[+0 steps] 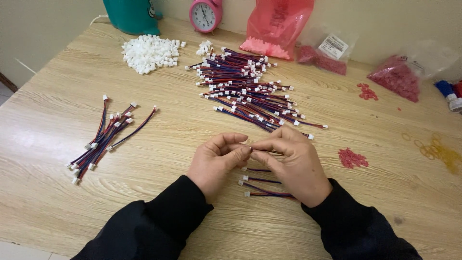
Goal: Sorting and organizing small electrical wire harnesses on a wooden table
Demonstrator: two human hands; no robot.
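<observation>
My left hand and my right hand meet at the fingertips over the wooden table, pinching a short red-and-blue wire lead between them. A few more short leads with white connectors lie on the table just under my hands. Beyond my fingers sprawls a big pile of the same wire leads. A smaller bundle of leads lies to the left. Both sleeves are black.
At the back stand a heap of white plastic connectors, a teal container, a pink alarm clock and pink bags of small red parts. Loose red pieces and yellow rubber bands lie to the right.
</observation>
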